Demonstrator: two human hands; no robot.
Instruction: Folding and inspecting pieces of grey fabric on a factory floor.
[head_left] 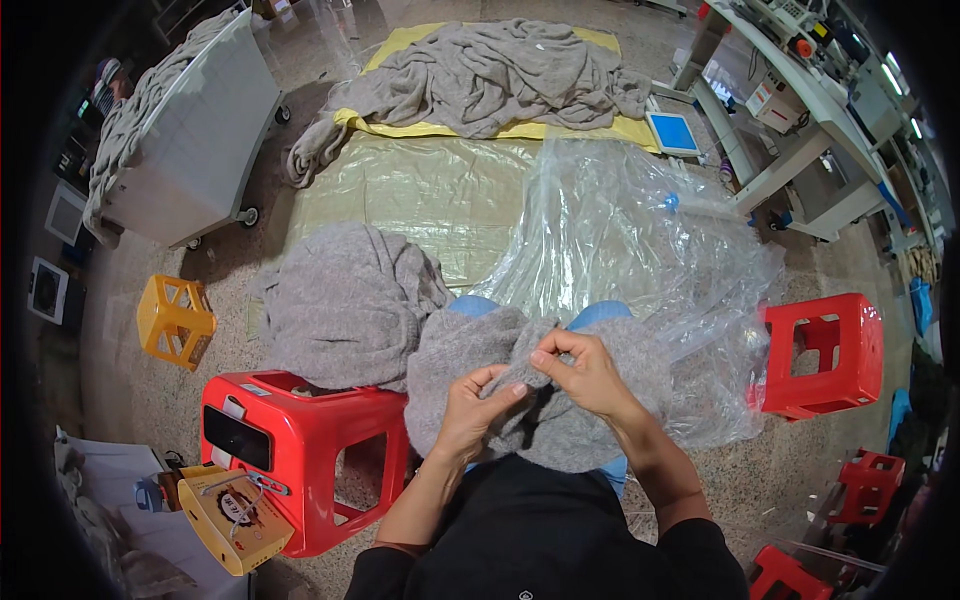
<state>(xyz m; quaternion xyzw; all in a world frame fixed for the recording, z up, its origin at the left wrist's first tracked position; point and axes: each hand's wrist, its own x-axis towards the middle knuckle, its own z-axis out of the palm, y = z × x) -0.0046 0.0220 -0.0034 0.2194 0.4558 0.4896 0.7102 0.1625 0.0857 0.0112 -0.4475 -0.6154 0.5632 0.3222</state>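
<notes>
A fuzzy grey-brown knitted fabric piece (455,355) lies across my lap, over blue trousers. My left hand (477,408) pinches a fold of it between thumb and fingers. Just to the right and slightly higher, my right hand (583,372) grips the same fold with thumb and index finger. Whether anything small sits between the fingertips is hidden. Beside my left knee a heap of the same knitted fabric (345,300) rests partly against a red stool.
The red stool (310,480) at my left carries a black phone (237,437) and a yellow box (240,515). Clear plastic sheeting (620,225) spreads ahead right. More knitwear (500,75) lies on yellow sheeting. Another red stool (825,355), a yellow stool (177,320) and a wheeled cart (200,130) stand around.
</notes>
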